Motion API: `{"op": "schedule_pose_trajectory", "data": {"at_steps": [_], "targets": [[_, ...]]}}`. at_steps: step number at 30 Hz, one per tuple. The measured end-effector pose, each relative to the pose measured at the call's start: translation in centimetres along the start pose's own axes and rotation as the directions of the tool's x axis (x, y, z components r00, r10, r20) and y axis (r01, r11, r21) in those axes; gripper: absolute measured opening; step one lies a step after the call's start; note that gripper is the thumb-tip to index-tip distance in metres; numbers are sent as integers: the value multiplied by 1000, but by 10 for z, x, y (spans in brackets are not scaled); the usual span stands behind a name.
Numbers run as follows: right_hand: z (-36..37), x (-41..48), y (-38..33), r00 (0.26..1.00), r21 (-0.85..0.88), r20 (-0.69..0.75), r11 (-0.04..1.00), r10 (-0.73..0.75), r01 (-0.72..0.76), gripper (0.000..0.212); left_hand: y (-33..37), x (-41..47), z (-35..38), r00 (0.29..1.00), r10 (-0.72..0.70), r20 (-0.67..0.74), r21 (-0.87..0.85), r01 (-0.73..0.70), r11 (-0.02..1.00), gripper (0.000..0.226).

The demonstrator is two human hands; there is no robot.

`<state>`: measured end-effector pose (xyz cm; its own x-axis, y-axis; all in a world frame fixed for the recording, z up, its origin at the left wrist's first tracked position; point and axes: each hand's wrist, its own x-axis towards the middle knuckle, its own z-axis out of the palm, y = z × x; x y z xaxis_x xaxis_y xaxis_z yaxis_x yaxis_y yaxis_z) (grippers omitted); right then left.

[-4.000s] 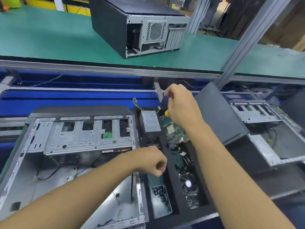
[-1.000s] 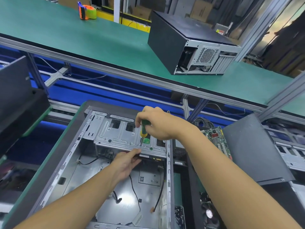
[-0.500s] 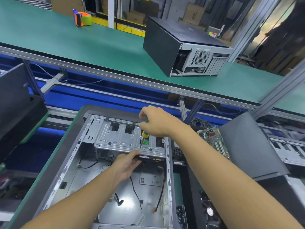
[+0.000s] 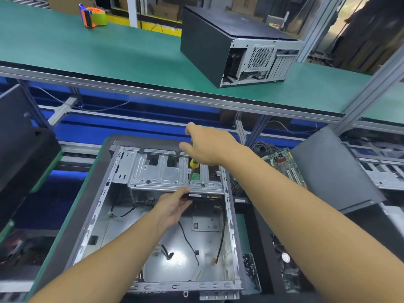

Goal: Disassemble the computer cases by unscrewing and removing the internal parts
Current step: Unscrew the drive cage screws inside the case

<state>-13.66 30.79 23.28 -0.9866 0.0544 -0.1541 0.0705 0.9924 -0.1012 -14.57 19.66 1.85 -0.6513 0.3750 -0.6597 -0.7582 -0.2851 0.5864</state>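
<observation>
An open grey computer case (image 4: 102,193) lies in front of me with loose black cables on its floor. A silver drive cage (image 4: 161,173) spans its far end. My right hand (image 4: 209,147) holds a yellow-and-green screwdriver (image 4: 193,165) upright, tip on the cage's front edge, with two fingers stretched out to the left. My left hand (image 4: 172,206) reaches in from below, its straight fingers against the black drive (image 4: 203,196) under the cage and its thumb at the cage's front lip.
A closed black case (image 4: 209,44) and an orange tape dispenser (image 4: 93,16) sit on the green conveyor behind. A motherboard (image 4: 284,165) and a black side panel (image 4: 332,169) lie to the right. Another black case (image 4: 19,149) stands at left.
My right hand came over from the motherboard at right to the drive cage with the screwdriver. In the last half second two of its fingers have spread out. My left hand stays under the cage.
</observation>
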Motion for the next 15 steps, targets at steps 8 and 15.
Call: {"op": "schedule_pose_trajectory", "data": {"at_steps": [8, 15], "targets": [[-2, 5, 4, 996, 28, 57, 998, -62, 61, 31, -1, 5, -3, 999, -12, 32, -9, 12, 1000, 13], [7, 7, -3, 993, -243, -116, 969, 21, -49, 29, -2, 11, -7, 999, -17, 28, -18, 17, 1000, 18]]}}
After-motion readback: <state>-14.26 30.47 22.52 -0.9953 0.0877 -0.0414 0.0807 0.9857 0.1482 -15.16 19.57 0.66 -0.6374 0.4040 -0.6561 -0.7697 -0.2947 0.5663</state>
